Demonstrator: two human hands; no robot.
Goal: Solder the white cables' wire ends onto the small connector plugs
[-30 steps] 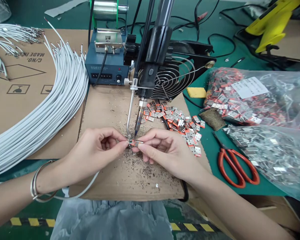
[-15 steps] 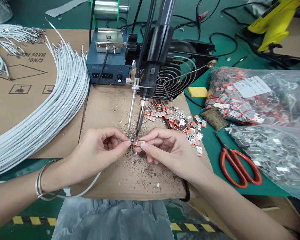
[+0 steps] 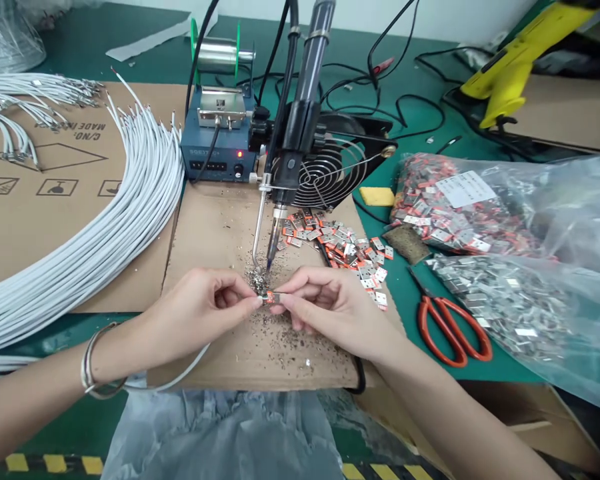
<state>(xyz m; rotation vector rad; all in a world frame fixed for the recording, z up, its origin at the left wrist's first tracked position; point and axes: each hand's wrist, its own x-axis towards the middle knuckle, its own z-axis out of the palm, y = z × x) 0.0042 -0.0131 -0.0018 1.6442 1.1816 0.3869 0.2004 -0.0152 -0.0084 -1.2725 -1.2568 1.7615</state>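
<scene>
Between thumb and fingertips, my left hand (image 3: 207, 310) pinches the end of a white cable (image 3: 194, 363), which trails back below the wrist. Opposite it, my right hand (image 3: 337, 310) grips a small USB connector (image 3: 271, 297) with an orange part and a metal shell. The cable end meets the connector, but fingers hide most of the joint. Just above them points the tip of a clamped soldering iron (image 3: 275, 243), apart from the connector. A thin solder feed tube (image 3: 258, 230) ends beside that tip.
Behind stand a blue soldering station (image 3: 220, 150), a solder reel (image 3: 215, 55) and a black fan (image 3: 325, 177). White cables (image 3: 130, 207) lie left. Loose connectors (image 3: 350, 247), red-handled scissors (image 3: 453, 327) and bags of connectors (image 3: 460, 207) and metal shells (image 3: 500, 307) lie right.
Both hands have lowered the connector slightly away from the iron's tip. The red light on the soldering station now glows brighter. The camera view has shifted a little.
</scene>
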